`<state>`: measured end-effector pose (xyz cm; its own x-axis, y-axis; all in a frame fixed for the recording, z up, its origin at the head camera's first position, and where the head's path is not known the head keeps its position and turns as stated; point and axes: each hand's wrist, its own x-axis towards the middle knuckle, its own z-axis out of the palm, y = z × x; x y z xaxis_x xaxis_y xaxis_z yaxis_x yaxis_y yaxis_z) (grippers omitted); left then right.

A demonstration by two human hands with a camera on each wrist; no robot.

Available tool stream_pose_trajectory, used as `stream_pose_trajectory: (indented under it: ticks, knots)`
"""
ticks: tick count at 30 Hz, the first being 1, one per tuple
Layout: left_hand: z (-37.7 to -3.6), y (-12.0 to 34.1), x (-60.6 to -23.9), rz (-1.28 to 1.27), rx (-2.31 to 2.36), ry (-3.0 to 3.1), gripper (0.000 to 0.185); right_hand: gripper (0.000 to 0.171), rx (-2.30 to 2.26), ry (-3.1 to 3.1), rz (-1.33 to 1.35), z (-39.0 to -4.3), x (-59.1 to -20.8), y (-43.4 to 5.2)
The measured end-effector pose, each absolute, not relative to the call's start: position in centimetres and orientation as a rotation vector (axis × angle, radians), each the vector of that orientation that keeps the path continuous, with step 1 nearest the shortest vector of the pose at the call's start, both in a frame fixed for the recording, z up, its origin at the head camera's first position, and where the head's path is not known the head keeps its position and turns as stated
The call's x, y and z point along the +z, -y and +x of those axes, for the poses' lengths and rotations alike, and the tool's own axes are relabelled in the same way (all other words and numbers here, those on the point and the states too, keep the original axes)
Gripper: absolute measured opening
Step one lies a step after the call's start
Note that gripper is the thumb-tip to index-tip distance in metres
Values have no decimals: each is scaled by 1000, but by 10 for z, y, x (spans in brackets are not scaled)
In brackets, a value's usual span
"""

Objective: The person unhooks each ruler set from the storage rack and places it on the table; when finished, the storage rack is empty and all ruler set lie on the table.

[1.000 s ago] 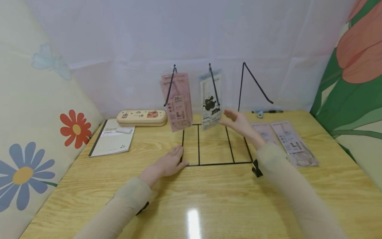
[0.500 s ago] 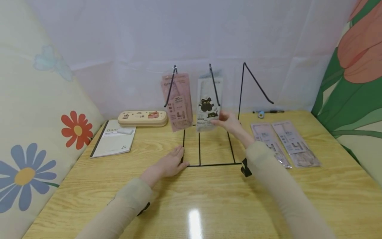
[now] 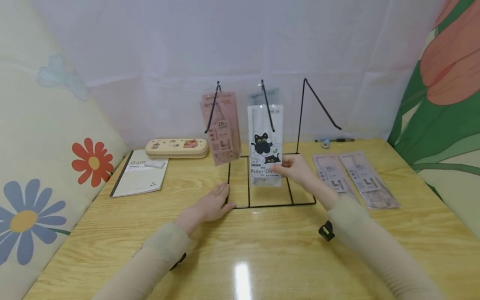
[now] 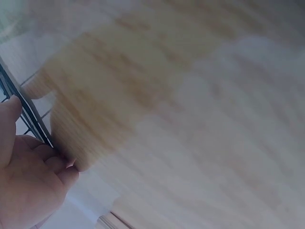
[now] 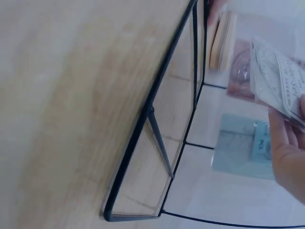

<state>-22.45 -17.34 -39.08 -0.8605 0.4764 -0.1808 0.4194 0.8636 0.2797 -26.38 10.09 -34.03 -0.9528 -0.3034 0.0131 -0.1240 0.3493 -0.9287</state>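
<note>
- At the far left of the pale wooden table [image 3: 262, 250] lies a white notebook with a dark spine [image 3: 139, 178], and behind it lies a long cream pencil case with small pictures [image 3: 177, 148].
- The left hand [image 3: 211, 206] rests flat on the table, its fingers relaxed and together. Their tips touch the left front corner of the black wire display rack [image 3: 300, 125], on its base frame.
- On the rack's left hook hangs a pink plastic packet with a "20" label [image 3: 221, 127]. It hangs a little tilted, and the hook wire crosses its front.
- On the middle hook hangs a bluish clear packet [image 3: 262, 96], and only its top part shows.
- In front of that one is a clear flat packet with black cartoon cats and the words "Ruler Set" [image 3: 265, 143]. It stands upright over the base of the rack, between the left and middle base wires. It is long and narrow, and the cats are in its lower half.
- The right hand [image 3: 295, 170] pinches this cat packet at its lower right edge, thumb in front.
- The right hook of the rack is bare.
- Right of the rack, two pale pink flat packets [image 3: 354, 177] lie side by side on the table.
- Behind them, near the wall, lies a black pen [image 3: 337, 141].
</note>
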Motion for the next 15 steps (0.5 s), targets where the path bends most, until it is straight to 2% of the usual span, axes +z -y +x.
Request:
stream_pose_trajectory:
  ticks: [3, 15]
  knots:
    - [-225, 174, -391, 688, 333, -2797, 67, 24, -1579, -2489, -396, -244, -340, -104]
    - [-228, 175, -396, 667, 322, -2801, 69, 32, -1537, -2453, -402, -175, -340, -122]
